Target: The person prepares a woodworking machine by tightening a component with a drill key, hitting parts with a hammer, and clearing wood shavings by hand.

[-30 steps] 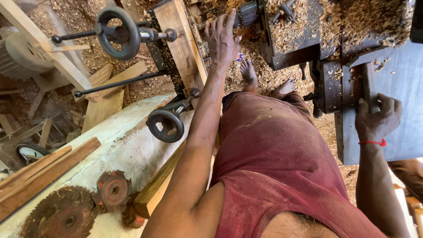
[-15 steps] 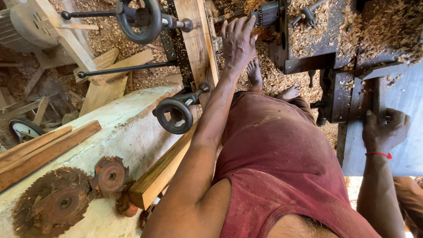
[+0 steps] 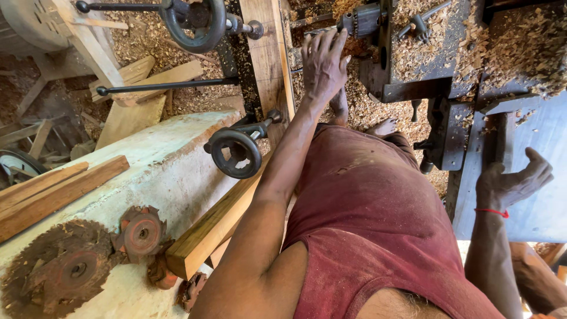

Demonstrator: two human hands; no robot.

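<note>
- The person's left hand [image 3: 323, 59] lies palm down, fingers spread flat, pressing on a long wooden plank [image 3: 267, 53] where it meets the drill chuck [image 3: 361, 19] of a sawdust-covered boring machine [image 3: 413, 65]. The fingertips sit just beside the chuck, so if the bit turns or the plank jumps, it could likely catch a finger.
- The left arm reaches straight forward, fully extended from the shoulder across the dark red shirt [image 3: 378, 224].
- The right hand [image 3: 512, 182] rests on the edge of a grey-blue machine table [image 3: 543, 195], fingers loosely spread, thumb lifted, gripping nothing. A red thread circles that wrist.
- The plank runs from the machine back down beside the person's left side, its near end [image 3: 201, 245] lying over a pale concrete slab [image 3: 159, 171]. Held by one flat palm only, it may shift or twist.
- Bare feet [image 3: 384, 126] stand in loose wood shavings [image 3: 360, 109] below the machine; slipping looks possible.
- A black handwheel [image 3: 235, 152] sits just beside the left forearm.
- Rusty circular saw blades [image 3: 59, 269] lie loose on the slab, near the plank's end.
</note>
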